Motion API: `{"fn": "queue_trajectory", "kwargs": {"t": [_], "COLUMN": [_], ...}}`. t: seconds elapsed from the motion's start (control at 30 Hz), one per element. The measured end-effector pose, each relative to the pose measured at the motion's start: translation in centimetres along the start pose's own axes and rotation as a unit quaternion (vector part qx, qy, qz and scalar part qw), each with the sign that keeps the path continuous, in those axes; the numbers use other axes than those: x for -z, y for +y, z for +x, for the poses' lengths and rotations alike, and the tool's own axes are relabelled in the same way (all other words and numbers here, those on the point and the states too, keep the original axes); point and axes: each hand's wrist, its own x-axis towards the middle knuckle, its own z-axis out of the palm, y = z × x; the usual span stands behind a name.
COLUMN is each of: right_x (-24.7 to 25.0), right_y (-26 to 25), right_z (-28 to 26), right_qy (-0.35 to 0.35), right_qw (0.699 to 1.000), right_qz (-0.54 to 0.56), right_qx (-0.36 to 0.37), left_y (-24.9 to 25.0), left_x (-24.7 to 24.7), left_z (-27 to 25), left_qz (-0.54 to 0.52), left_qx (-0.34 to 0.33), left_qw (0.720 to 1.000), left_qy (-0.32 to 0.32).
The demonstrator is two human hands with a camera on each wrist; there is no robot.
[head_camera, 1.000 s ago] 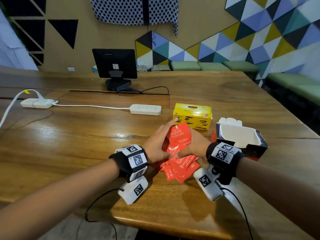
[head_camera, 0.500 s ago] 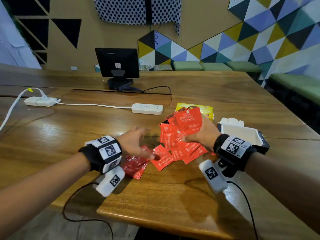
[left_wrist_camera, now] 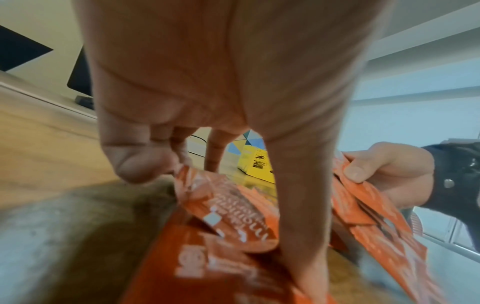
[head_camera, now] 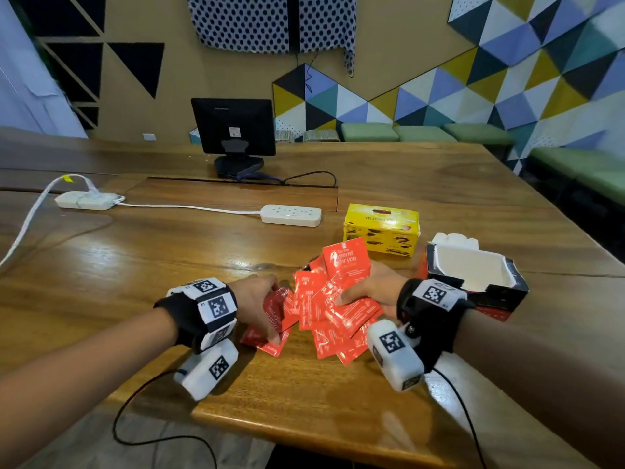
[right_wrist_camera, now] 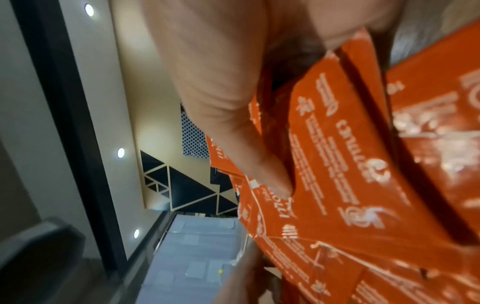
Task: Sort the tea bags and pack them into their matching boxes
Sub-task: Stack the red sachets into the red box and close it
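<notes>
Several red tea bag sachets [head_camera: 324, 306] lie fanned between my hands near the table's front edge. My right hand [head_camera: 367, 292] grips a bundle of them, thumb pressed on top [right_wrist_camera: 259, 164], the sachets [right_wrist_camera: 350, 164] filling the right wrist view. My left hand [head_camera: 260, 299] holds a few darker red sachets [head_camera: 270, 319], thumb and fingers pinching them [left_wrist_camera: 233, 205]. An open black-and-red box [head_camera: 473, 282] with a white empty inside stands just right of my right wrist. A closed yellow tea box [head_camera: 380, 230] stands behind the pile.
A wooden table [head_camera: 169, 265] spreads out left and behind. Two white power strips [head_camera: 291, 214] [head_camera: 84, 201] joined by a cord lie at the back left. A black monitor [head_camera: 233, 130] stands farther back. Wrist-camera cables hang over the front edge.
My left hand pulled left off the bundle, then closed on a few sachets lying beside it. My right hand lifted the bundle slightly and now holds it lower.
</notes>
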Motion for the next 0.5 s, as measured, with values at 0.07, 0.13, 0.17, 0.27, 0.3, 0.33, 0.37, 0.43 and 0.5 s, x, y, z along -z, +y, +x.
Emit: {"fn": "queue_trajectory", "kwargs": {"t": [0.07,0.13,0.17,0.27,0.3,0.33,0.37,0.43,0.5], "right_x": [-0.8,-1.3,-1.6,-2.6,-2.9,-3.2,-3.4,-3.5,-3.4], "right_y": [-0.1,-0.1,-0.3,-0.9,-1.1,-1.2,-1.2,-1.3,-1.1], "right_z": [0.3,0.6,0.7,0.6,0.6,0.5,0.5,0.3,0.1], "right_qy": [0.000,-0.008,-0.008,0.003,0.000,-0.006,-0.014,-0.024,-0.033], "right_qw": [0.998,0.995,0.994,0.991,0.990,0.989,0.988,0.987,0.986], "right_qz": [-0.060,-0.100,-0.109,-0.131,-0.139,-0.147,-0.151,-0.157,-0.154], "right_qx": [-0.005,-0.005,-0.001,0.011,0.014,0.011,0.003,-0.021,-0.049], "left_y": [0.0,0.1,0.3,0.6,0.8,0.9,1.0,0.9,0.9], "left_x": [-0.1,-0.3,-0.3,-0.6,-0.6,-0.7,-0.7,-0.8,-0.9], "left_z": [-0.2,-0.4,-0.5,-0.7,-0.8,-0.9,-0.9,-0.9,-0.8], "left_qz": [-0.003,-0.005,-0.006,-0.013,-0.017,-0.025,-0.035,-0.066,-0.095], "left_qx": [-0.001,-0.003,-0.007,-0.011,-0.010,-0.010,-0.011,-0.010,-0.009], "left_qw": [1.000,1.000,1.000,1.000,0.999,0.999,0.999,0.997,0.995], "left_qy": [0.009,0.010,0.013,0.025,0.029,0.031,0.032,0.029,0.025]}}
